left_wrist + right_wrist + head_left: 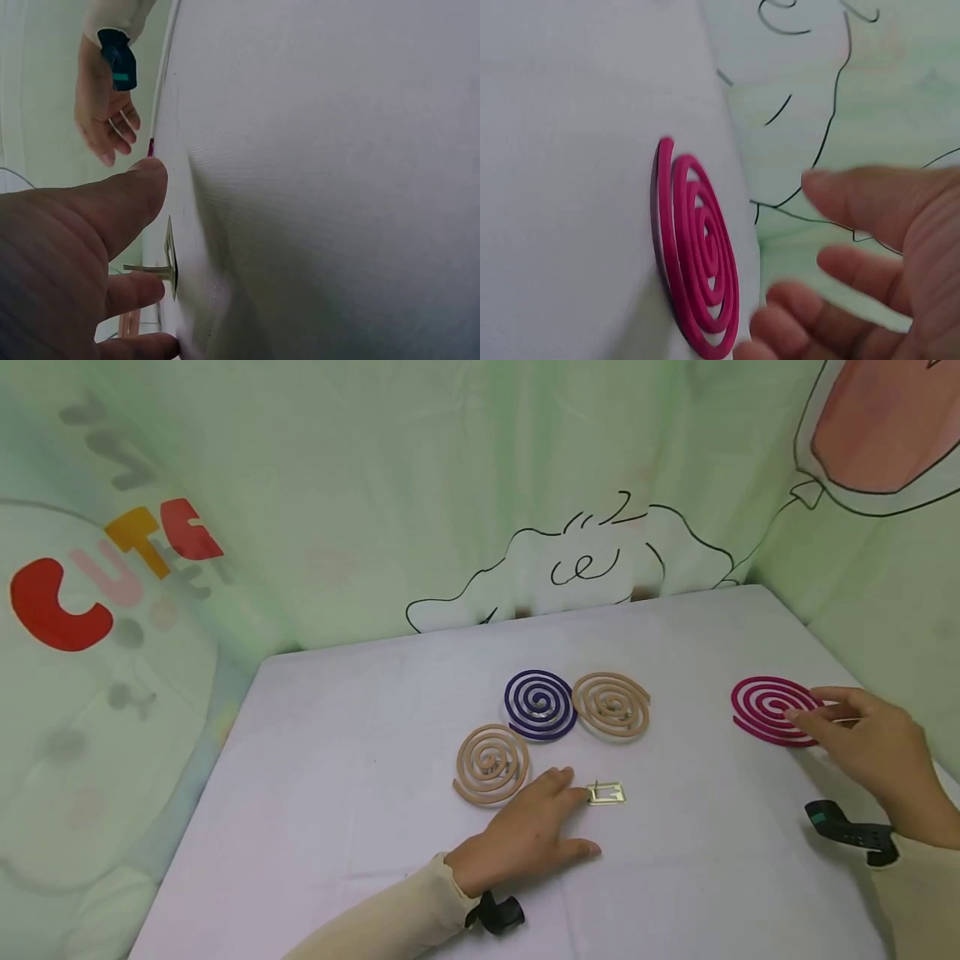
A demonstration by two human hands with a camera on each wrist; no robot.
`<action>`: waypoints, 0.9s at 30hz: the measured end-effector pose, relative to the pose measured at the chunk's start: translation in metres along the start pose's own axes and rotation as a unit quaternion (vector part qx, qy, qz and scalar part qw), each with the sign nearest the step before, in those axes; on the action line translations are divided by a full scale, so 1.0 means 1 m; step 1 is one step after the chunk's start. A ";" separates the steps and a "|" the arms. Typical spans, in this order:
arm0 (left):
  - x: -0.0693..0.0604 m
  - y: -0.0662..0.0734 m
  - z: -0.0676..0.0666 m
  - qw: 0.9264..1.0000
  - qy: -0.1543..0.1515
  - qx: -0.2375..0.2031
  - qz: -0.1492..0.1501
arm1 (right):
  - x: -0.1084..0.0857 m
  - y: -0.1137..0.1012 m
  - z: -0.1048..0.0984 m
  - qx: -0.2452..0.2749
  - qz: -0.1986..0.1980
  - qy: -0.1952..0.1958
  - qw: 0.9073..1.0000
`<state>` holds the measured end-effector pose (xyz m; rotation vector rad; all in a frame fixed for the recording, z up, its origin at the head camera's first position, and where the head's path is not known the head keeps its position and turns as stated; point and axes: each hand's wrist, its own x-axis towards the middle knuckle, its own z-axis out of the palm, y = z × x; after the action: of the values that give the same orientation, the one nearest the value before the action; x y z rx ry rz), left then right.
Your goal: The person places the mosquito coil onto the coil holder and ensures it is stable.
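Four flat spirals look like mosquito coils. On the white tabletop, the magenta coil (777, 705) lies at the right, with my right hand (873, 739) over its near right edge. In the right wrist view, that hand's fingers are loosely bent and stand apart from the magenta coil (670, 247). My left hand (523, 833) lies low over the table, fingers spread. One of its fingertips is at a small gold metal coil stand (171, 255), seemingly touching it. Left of that stand is a tan coil (489, 762), close to the left fingers.
A dark blue coil (538, 702) and another tan coil (612, 705) lie edge to edge behind the left hand. Printed curtain (375, 502) hangs along the table's back and sides. Each wrist wears a black strap device (851, 835).
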<state>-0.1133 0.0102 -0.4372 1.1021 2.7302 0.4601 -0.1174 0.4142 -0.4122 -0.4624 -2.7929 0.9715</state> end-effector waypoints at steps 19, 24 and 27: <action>-0.004 0.000 0.004 0.997 -0.019 0.074 0.013 | 0.048 0.017 -0.003 -0.123 0.069 -0.102 0.985; -0.004 -0.001 0.005 0.996 -0.015 0.086 0.020 | 0.051 0.017 -0.007 -0.123 0.073 -0.109 0.984; -0.004 -0.001 0.006 0.995 -0.013 0.098 0.024 | 0.054 0.018 -0.009 -0.119 0.069 -0.124 0.983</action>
<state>-0.1096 0.0078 -0.4433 1.2117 2.7793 0.1843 -0.1616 0.4503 -0.4144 -0.6134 -3.1585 0.7672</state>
